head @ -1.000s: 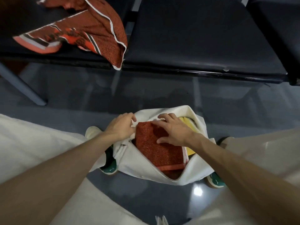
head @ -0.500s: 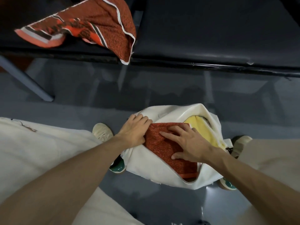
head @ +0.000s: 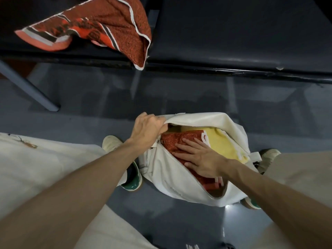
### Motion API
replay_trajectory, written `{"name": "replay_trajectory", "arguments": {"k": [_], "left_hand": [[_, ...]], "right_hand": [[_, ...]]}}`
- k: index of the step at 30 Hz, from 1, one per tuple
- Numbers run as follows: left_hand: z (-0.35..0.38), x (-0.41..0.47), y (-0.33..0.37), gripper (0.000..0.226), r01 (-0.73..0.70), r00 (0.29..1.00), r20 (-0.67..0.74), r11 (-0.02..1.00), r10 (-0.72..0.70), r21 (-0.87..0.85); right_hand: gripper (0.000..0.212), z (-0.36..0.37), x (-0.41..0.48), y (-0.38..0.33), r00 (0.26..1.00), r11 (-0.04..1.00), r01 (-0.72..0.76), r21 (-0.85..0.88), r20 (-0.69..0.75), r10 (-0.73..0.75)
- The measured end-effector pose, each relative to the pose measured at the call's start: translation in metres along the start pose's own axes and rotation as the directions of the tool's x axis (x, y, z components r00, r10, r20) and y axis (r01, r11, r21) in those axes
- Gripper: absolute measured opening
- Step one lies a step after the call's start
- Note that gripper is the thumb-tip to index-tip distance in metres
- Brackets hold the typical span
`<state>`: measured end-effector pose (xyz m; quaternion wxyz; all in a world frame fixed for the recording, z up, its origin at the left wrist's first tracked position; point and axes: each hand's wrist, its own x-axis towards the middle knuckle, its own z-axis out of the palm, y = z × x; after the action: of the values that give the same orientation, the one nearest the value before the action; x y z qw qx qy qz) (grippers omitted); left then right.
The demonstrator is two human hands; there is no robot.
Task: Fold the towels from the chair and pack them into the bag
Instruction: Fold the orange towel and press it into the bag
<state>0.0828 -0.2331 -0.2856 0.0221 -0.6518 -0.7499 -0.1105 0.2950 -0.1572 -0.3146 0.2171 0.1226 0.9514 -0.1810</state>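
A white bag (head: 168, 169) stands unzipped on the floor between my feet. Inside it lie a folded red towel (head: 177, 141) and, to its right, a folded yellow towel (head: 222, 142). My left hand (head: 147, 131) grips the bag's far left rim and holds the opening apart. My right hand (head: 203, 159) lies flat on the red towel with straight fingers, pressing it down into the bag. An unfolded red patterned towel (head: 100, 27) with white edging lies on the dark chair seat (head: 233, 33) at the top left, one corner hanging over the seat's front edge.
The row of dark seats runs across the top, with a grey metal leg (head: 30, 90) at the left. The glossy grey floor (head: 179, 94) lies between the seats and the bag. My white-trousered legs (head: 45, 168) and green-soled shoes (head: 133, 178) flank the bag.
My left hand has moved from the red towel's edge to the bag's rim and pulled it open. The red towel sits deeper in the bag, and more of the yellow towel shows.
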Motion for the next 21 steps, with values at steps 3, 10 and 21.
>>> {"name": "replay_trajectory", "arguments": {"k": [3, 10, 21], "left_hand": [[0.001, -0.004, -0.001, 0.026, 0.043, 0.999, 0.004, 0.999, -0.043, -0.012], [-0.01, -0.006, 0.005, 0.025, 0.223, 0.909, 0.384, 0.967, -0.16, -0.126], [-0.116, 0.036, 0.032, 0.024, 0.301, 0.928, 0.359, 0.772, -0.101, -0.56]], "right_hand": [[0.048, 0.003, 0.017, -0.006, 1.0, 0.999, -0.012, -0.048, 0.01, 0.012], [0.047, -0.023, 0.031, -0.009, 0.992, 0.998, -0.033, -0.044, 0.124, 0.038], [0.02, -0.151, -0.045, 0.0, 0.935, 0.879, -0.134, 0.457, -0.236, 0.265]]}}
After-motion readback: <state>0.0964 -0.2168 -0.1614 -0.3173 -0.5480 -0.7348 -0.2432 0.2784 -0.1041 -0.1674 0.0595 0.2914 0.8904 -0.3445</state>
